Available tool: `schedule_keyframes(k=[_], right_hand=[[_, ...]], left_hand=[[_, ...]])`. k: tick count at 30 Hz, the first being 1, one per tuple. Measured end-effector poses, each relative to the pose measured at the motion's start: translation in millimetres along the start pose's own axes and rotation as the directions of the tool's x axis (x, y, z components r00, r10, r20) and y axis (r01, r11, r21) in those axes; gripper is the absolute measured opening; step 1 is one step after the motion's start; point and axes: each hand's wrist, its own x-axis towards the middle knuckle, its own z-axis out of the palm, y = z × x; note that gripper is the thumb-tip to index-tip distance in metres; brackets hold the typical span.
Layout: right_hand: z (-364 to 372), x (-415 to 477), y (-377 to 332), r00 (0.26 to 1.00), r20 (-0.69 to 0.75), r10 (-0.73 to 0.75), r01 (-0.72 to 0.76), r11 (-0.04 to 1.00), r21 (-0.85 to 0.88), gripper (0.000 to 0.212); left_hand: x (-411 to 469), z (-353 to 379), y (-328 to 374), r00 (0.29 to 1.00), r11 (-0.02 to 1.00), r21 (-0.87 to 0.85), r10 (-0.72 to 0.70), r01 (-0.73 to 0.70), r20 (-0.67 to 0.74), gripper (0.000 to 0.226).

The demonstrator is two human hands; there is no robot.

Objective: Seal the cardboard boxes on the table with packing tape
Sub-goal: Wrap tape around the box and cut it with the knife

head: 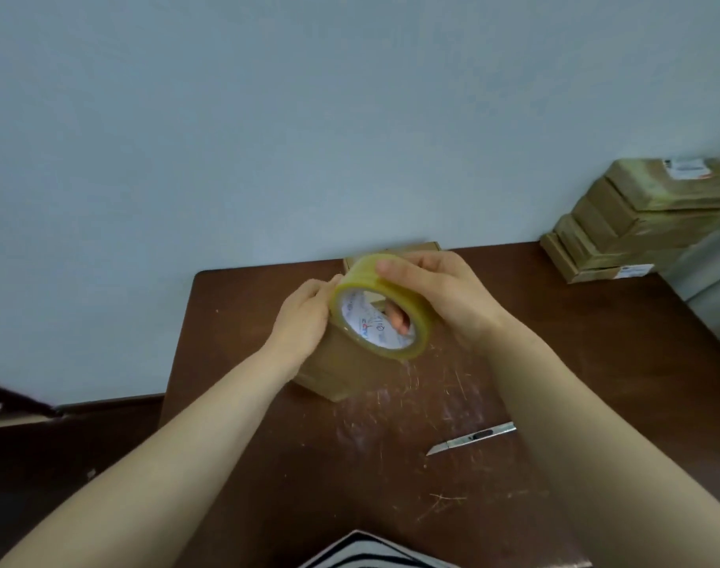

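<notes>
Striped cloth (pixel 374 551) sits nearest cam, cut off at bottom edge. L hand (pixel 305 317) rests against left rim of tape roll (pixel 380 307), thumb touching it; its fingers are hidden behind roll, so a pinch on the tape end cannot be confirmed. Roll stands tilted over cardboard box (pixel 337 371) at mid table (pixel 268 485); R hand (pixel 436 297) grips it, one digit over outer face, a fingertip visible through core.

Risks:
- clear tape end may re-stick to roll if L hand loses it;
- a pull w/o bracing may slide or tip box, since neither hand visibly pins it;
- strip may land crooked, wrinkle or miss seam;
- Utility knife (pixel 471 438) lies near R forearm, blade end apparently exposed; an elbow sweep may catch it.

Hidden:
- box top and flap seam;
- second box (pixel 395 250) behind roll, mostly covered;
- stacked boxes (pixel 637 223) far right, cut off, labels unreadable.
</notes>
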Motion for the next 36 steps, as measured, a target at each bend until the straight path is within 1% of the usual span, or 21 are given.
schedule_keyframes(k=[2,3,5,7,9,10,13,14,16,18,19,24,26,28,29,30,31,32,33,34,36], right_hand=[[12.8,11.5,-5.6,1.000,0.031,-0.001,0.002,0.999,-0.035,0.049],[19.5,15.5,-5.3,0.999,0.042,0.007,-0.006,0.999,-0.036,0.051],[30.5,21.4,-2.6,0.998,0.059,0.030,-0.028,0.999,-0.032,0.059],[41.9,26.5,-1.8,0.996,0.071,0.057,-0.053,0.997,-0.056,0.060],[51.3,31.5,-7.5,0.992,0.047,0.120,-0.112,0.982,-0.155,0.055],[52.6,32.5,-12.9,0.988,0.011,0.154,-0.147,0.960,-0.238,0.053],[41.6,29.4,-29.3,0.981,-0.055,0.188,-0.188,0.823,-0.536,0.054],[35.7,25.8,-32.4,0.977,-0.071,0.200,-0.199,0.754,-0.625,0.056],[26.4,18.4,-31.9,0.966,-0.115,0.230,-0.230,0.577,-0.784,0.059],[20.9,12.3,-20.9,0.952,-0.160,0.261,-0.266,0.443,-0.856,0.061],[18.7,10.1,-13.0,0.944,-0.178,0.278,-0.286,0.417,-0.863,0.061],[11.8,1.9,30.0,0.907,-0.239,0.348,-0.392,0.483,-0.783,0.057],[13.7,-0.3,48.6,0.885,-0.218,0.412,-0.435,0.562,-0.703,0.055],[17.2,-2.3,63.1,0.860,-0.192,0.473,-0.494,0.674,-0.550,0.056],[18.4,-2.5,67.6,0.857,-0.183,0.481,-0.504,0.711,-0.491,0.056],[19.3,-2.8,70.4,0.861,-0.172,0.480,-0.502,0.739,-0.450,0.055],[19.7,-2.9,72.3,0.867,-0.158,0.473,-0.493,0.762,-0.419,0.053],[19.9,-3.2,73.0,0.872,-0.143,0.468,-0.484,0.781,-0.394,0.052],[19.8,-3.5,73.9,0.877,-0.125,0.465,-0.476,0.799,-0.368,0.050],[20.0,-4.0,74.6,0.881,-0.103,0.462,-0.468,0.816,-0.339,0.049],[21.9,-5.0,76.2,0.887,-0.074,0.456,-0.456,0.841,-0.292,0.047]], left_hand=[[-1.0,-8.1,-7.4,0.996,0.988,-0.129,-0.083,0.084,0.013,0.027],[-2.4,-12.0,-11.1,0.996,0.979,-0.182,-0.093,0.092,0.003,0.028],[-2.9,-19.6,-17.7,0.997,0.965,-0.255,-0.073,0.063,-0.032,0.026],[-1.6,-26.1,-24.3,0.997,0.954,-0.298,-0.054,0.037,-0.048,0.025],[0.8,-34.4,-31.9,0.997,0.939,-0.344,-0.049,0.026,-0.060,0.023],[2.5,-39.0,-35.2,0.996,0.925,-0.380,-0.056,0.024,-0.074,0.022],[6.7,-49.4,-42.5,0.995,0.925,-0.380,-0.028,-0.009,-0.093,0.023],[7.8,-50.9,-43.3,0.996,0.935,-0.355,-0.012,-0.020,-0.086,0.025],[9.3,-52.1,-44.8,0.997,0.950,-0.311,0.008,-0.030,-0.071,0.026],[10.6,-52.6,-45.6,0.998,0.953,-0.299,0.034,-0.047,-0.051,0.026],[10.7,-53.1,-45.7,0.998,0.952,-0.300,0.045,-0.055,-0.042,0.026],[9.1,-53.9,-43.4,0.998,0.961,-0.270,0.048,-0.053,-0.028,0.029],[5.7,-54.4,-44.3,0.999,0.972,-0.229,0.041,-0.045,-0.024,0.030],[1.9,-58.3,-42.0,0.998,0.990,-0.128,0.059,-0.061,-0.014,0.028],[1.4,-61.7,-39.4,0.992,0.993,0.024,0.120,-0.119,-0.030,0.026],[2.9,-65.3,-34.5,0.969,0.936,0.276,0.241,-0.218,-0.048,0.028],[4.2,-64.7,-27.3,0.925,0.801,0.509,0.379,-0.316,-0.023,0.033],[3.1,-58.6,-19.6,0.868,0.639,0.658,0.495,-0.399,0.045,0.038],[-0.7,-46.4,-11.8,0.839,0.534,0.723,0.533,-0.437,0.113,0.042],[-6.9,-31.4,-6.7,0.832,0.469,0.761,0.530,-0.448,0.163,0.044],[-18.6,-3.5,-5.2,0.849,0.340,0.848,0.484,-0.407,0.213,0.052]])
